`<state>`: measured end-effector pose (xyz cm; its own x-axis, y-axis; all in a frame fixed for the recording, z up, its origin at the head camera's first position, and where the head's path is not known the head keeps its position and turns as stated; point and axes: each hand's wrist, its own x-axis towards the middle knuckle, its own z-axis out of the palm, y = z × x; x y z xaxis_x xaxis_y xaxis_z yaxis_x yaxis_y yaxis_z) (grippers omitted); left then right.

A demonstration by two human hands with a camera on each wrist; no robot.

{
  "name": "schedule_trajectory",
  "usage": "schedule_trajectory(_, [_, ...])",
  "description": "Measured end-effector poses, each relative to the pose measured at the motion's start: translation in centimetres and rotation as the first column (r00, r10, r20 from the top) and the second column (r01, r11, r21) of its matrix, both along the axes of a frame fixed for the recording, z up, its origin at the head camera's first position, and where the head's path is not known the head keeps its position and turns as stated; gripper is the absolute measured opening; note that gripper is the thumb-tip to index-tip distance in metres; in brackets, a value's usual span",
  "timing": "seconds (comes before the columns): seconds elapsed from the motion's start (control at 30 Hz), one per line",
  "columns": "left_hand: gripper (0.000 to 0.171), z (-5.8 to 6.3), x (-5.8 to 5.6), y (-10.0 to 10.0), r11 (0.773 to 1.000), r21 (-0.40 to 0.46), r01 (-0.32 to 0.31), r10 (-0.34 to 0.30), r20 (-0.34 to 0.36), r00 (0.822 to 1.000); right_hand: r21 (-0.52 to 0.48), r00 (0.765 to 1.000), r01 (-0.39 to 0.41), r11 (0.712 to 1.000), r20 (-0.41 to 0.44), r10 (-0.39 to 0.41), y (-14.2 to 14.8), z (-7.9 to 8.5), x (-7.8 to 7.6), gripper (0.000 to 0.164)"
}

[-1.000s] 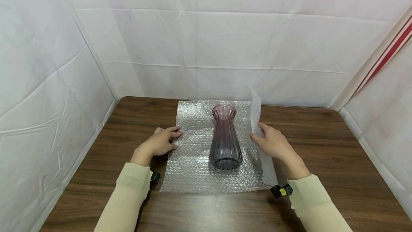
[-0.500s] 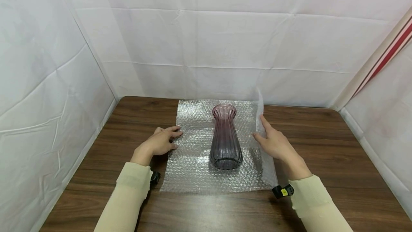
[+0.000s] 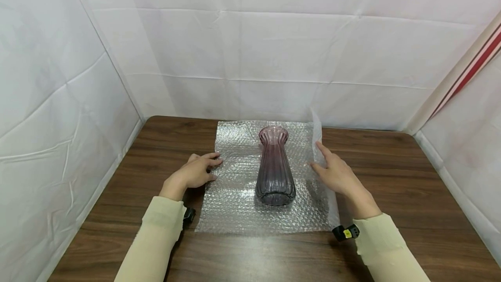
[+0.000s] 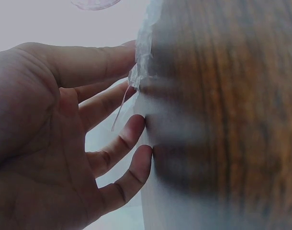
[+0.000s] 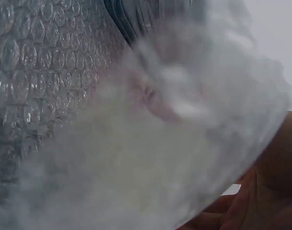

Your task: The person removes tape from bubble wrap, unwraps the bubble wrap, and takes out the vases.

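In the head view a ribbed glass vase [image 3: 275, 169], pink at the neck and grey at the base, lies on a sheet of bubble wrap [image 3: 231, 203]. My left hand [image 3: 190, 173] rests at the sheet's left edge with spread fingers. The left wrist view has its fingertips [image 4: 142, 158] touching down by the wrap's edge. My right hand [image 3: 338, 175] holds the raised right edge of the bubble wrap, its thumb showing faintly through the film. This blurred flap [image 5: 136, 163] covers most of the right wrist view and hides the grip in part.
The wrap lies on a dark brown wooden table [image 3: 250, 258]. White sheeting [image 3: 274, 47] hangs behind and at both sides, with a red stripe [image 3: 475, 64] at the right corner.
My right hand has moved slightly to the right, and the raised flap has shifted right with it. My left hand and the vase have stayed in place.
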<state>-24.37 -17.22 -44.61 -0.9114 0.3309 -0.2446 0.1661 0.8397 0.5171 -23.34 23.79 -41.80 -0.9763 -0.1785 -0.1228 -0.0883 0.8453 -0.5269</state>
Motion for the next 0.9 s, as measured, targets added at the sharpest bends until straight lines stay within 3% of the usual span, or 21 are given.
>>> schedule_trajectory(0.9, [0.058,0.06,-0.15,0.0,1.0,0.003,0.003,-0.003,0.005,1.0,0.008,0.999,0.0,1.0,-0.039,0.0,0.7,-0.43,-0.28,0.063])
